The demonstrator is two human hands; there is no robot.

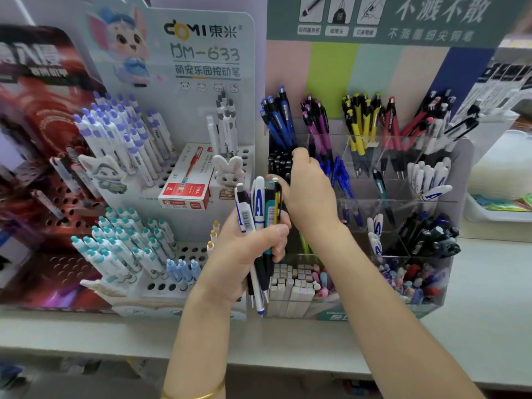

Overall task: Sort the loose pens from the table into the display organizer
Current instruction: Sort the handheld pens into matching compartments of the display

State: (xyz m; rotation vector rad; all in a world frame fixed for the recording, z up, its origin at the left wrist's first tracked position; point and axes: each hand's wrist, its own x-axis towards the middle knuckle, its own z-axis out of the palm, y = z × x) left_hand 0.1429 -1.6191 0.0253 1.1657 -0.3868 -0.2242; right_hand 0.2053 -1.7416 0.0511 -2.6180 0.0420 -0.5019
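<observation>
My left hand point(244, 254) grips a bunch of loose pens point(257, 214), held upright: white, black, teal and a yellow-and-black one. My right hand point(305, 191) sits just right of the bunch, with its thumb and fingers pinching the top of the yellow-and-black pen point(277, 203). Behind both hands stands the clear display organizer point(449, 272), its compartments filled with blue, purple, yellow, red, white and black pens. My right hand covers part of the organizer's left column.
A white peg-hole pen stand point(190, 251) with purple-, teal- and blue-capped pens stands to the left, with a red pen box point(187, 185) on it. A dark red display point(37, 168) is at far left. A white tray point(501, 214) sits at right. The shelf edge point(288, 358) runs below.
</observation>
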